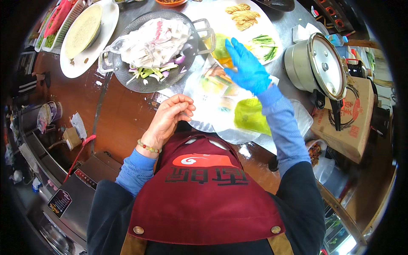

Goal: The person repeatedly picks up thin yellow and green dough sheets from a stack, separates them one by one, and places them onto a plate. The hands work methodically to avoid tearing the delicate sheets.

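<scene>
My left hand (173, 111) is bare, with its fingers loosely curled and nothing visible in it, near the table edge. A beaded bracelet circles that wrist. In a blue glove, my right hand (247, 67) has its fingers apart over the near side of a large white plate (223, 9). Beside its fingertips lie green and orange sheet-like foods (221, 47), partly hidden by the glove. Clear plastic bags (204, 116) lie nearer me, and some sliced food shows through them. Under my right forearm is a flat green sheet (251, 116), possibly inside a bag.
On the left, a two-handled metal pan (122, 76) holds cut onion and celery-like pieces beneath a white plastic bag (156, 41). The plate also bears twisted fried dough pieces (244, 16) and green strips (266, 46). A lidded pressure cooker (298, 65) stands right, by a cardboard box (358, 124).
</scene>
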Action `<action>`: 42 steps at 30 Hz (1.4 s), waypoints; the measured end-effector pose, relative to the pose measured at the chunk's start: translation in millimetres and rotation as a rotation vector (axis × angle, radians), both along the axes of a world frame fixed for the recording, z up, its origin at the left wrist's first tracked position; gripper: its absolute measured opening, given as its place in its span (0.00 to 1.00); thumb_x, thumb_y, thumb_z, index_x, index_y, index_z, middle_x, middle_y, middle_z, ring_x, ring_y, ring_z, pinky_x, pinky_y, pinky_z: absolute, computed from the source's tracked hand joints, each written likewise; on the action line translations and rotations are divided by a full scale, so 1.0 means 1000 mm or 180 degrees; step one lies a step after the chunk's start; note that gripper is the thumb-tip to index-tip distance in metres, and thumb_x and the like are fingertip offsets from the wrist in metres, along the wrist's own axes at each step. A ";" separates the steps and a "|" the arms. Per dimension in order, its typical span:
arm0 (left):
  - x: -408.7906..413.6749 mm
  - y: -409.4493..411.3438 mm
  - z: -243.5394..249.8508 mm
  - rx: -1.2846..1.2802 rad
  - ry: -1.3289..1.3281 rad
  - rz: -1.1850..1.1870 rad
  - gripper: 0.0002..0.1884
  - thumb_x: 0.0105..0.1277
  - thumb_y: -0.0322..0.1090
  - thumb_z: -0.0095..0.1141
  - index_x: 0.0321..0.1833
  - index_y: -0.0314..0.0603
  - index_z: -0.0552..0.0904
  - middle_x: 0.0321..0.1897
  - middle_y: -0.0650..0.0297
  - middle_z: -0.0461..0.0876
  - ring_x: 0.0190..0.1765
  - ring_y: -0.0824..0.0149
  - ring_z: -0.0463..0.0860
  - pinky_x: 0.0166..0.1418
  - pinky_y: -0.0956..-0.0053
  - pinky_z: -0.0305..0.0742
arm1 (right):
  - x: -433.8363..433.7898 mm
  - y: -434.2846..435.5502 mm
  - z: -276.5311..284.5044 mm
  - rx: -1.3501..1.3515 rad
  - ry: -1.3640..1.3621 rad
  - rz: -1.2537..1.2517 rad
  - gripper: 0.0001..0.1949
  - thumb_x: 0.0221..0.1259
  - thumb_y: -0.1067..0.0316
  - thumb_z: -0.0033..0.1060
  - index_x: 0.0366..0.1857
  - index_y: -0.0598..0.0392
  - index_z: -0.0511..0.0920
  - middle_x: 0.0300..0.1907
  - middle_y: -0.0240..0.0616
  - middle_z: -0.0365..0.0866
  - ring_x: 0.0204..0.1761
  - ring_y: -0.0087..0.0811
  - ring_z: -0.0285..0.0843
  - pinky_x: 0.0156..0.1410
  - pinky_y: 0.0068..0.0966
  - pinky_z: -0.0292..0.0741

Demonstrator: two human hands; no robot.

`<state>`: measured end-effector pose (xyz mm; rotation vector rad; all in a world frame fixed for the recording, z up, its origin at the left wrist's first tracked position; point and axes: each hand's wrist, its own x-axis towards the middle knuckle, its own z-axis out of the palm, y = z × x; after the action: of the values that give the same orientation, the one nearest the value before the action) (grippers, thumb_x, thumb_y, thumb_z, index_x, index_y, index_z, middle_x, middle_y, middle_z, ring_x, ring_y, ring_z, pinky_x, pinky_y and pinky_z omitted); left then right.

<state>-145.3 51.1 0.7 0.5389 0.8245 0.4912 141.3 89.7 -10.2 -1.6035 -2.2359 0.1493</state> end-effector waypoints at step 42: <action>0.142 -0.040 0.019 -0.0239 0.0130 -0.0701 0.06 0.67 0.32 0.52 0.44 0.39 0.74 0.35 0.62 0.80 0.36 0.67 0.83 0.39 0.72 0.83 | -0.050 -0.229 -0.018 -0.0072 1.0135 -0.2458 0.20 0.65 0.56 0.52 0.58 0.50 0.70 0.57 0.36 0.72 0.57 0.35 0.70 0.63 0.37 0.67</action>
<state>-3.6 10.8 19.2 0.5641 0.8083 0.2471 91.6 -139.3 -28.6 -0.2139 0.8126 1.1082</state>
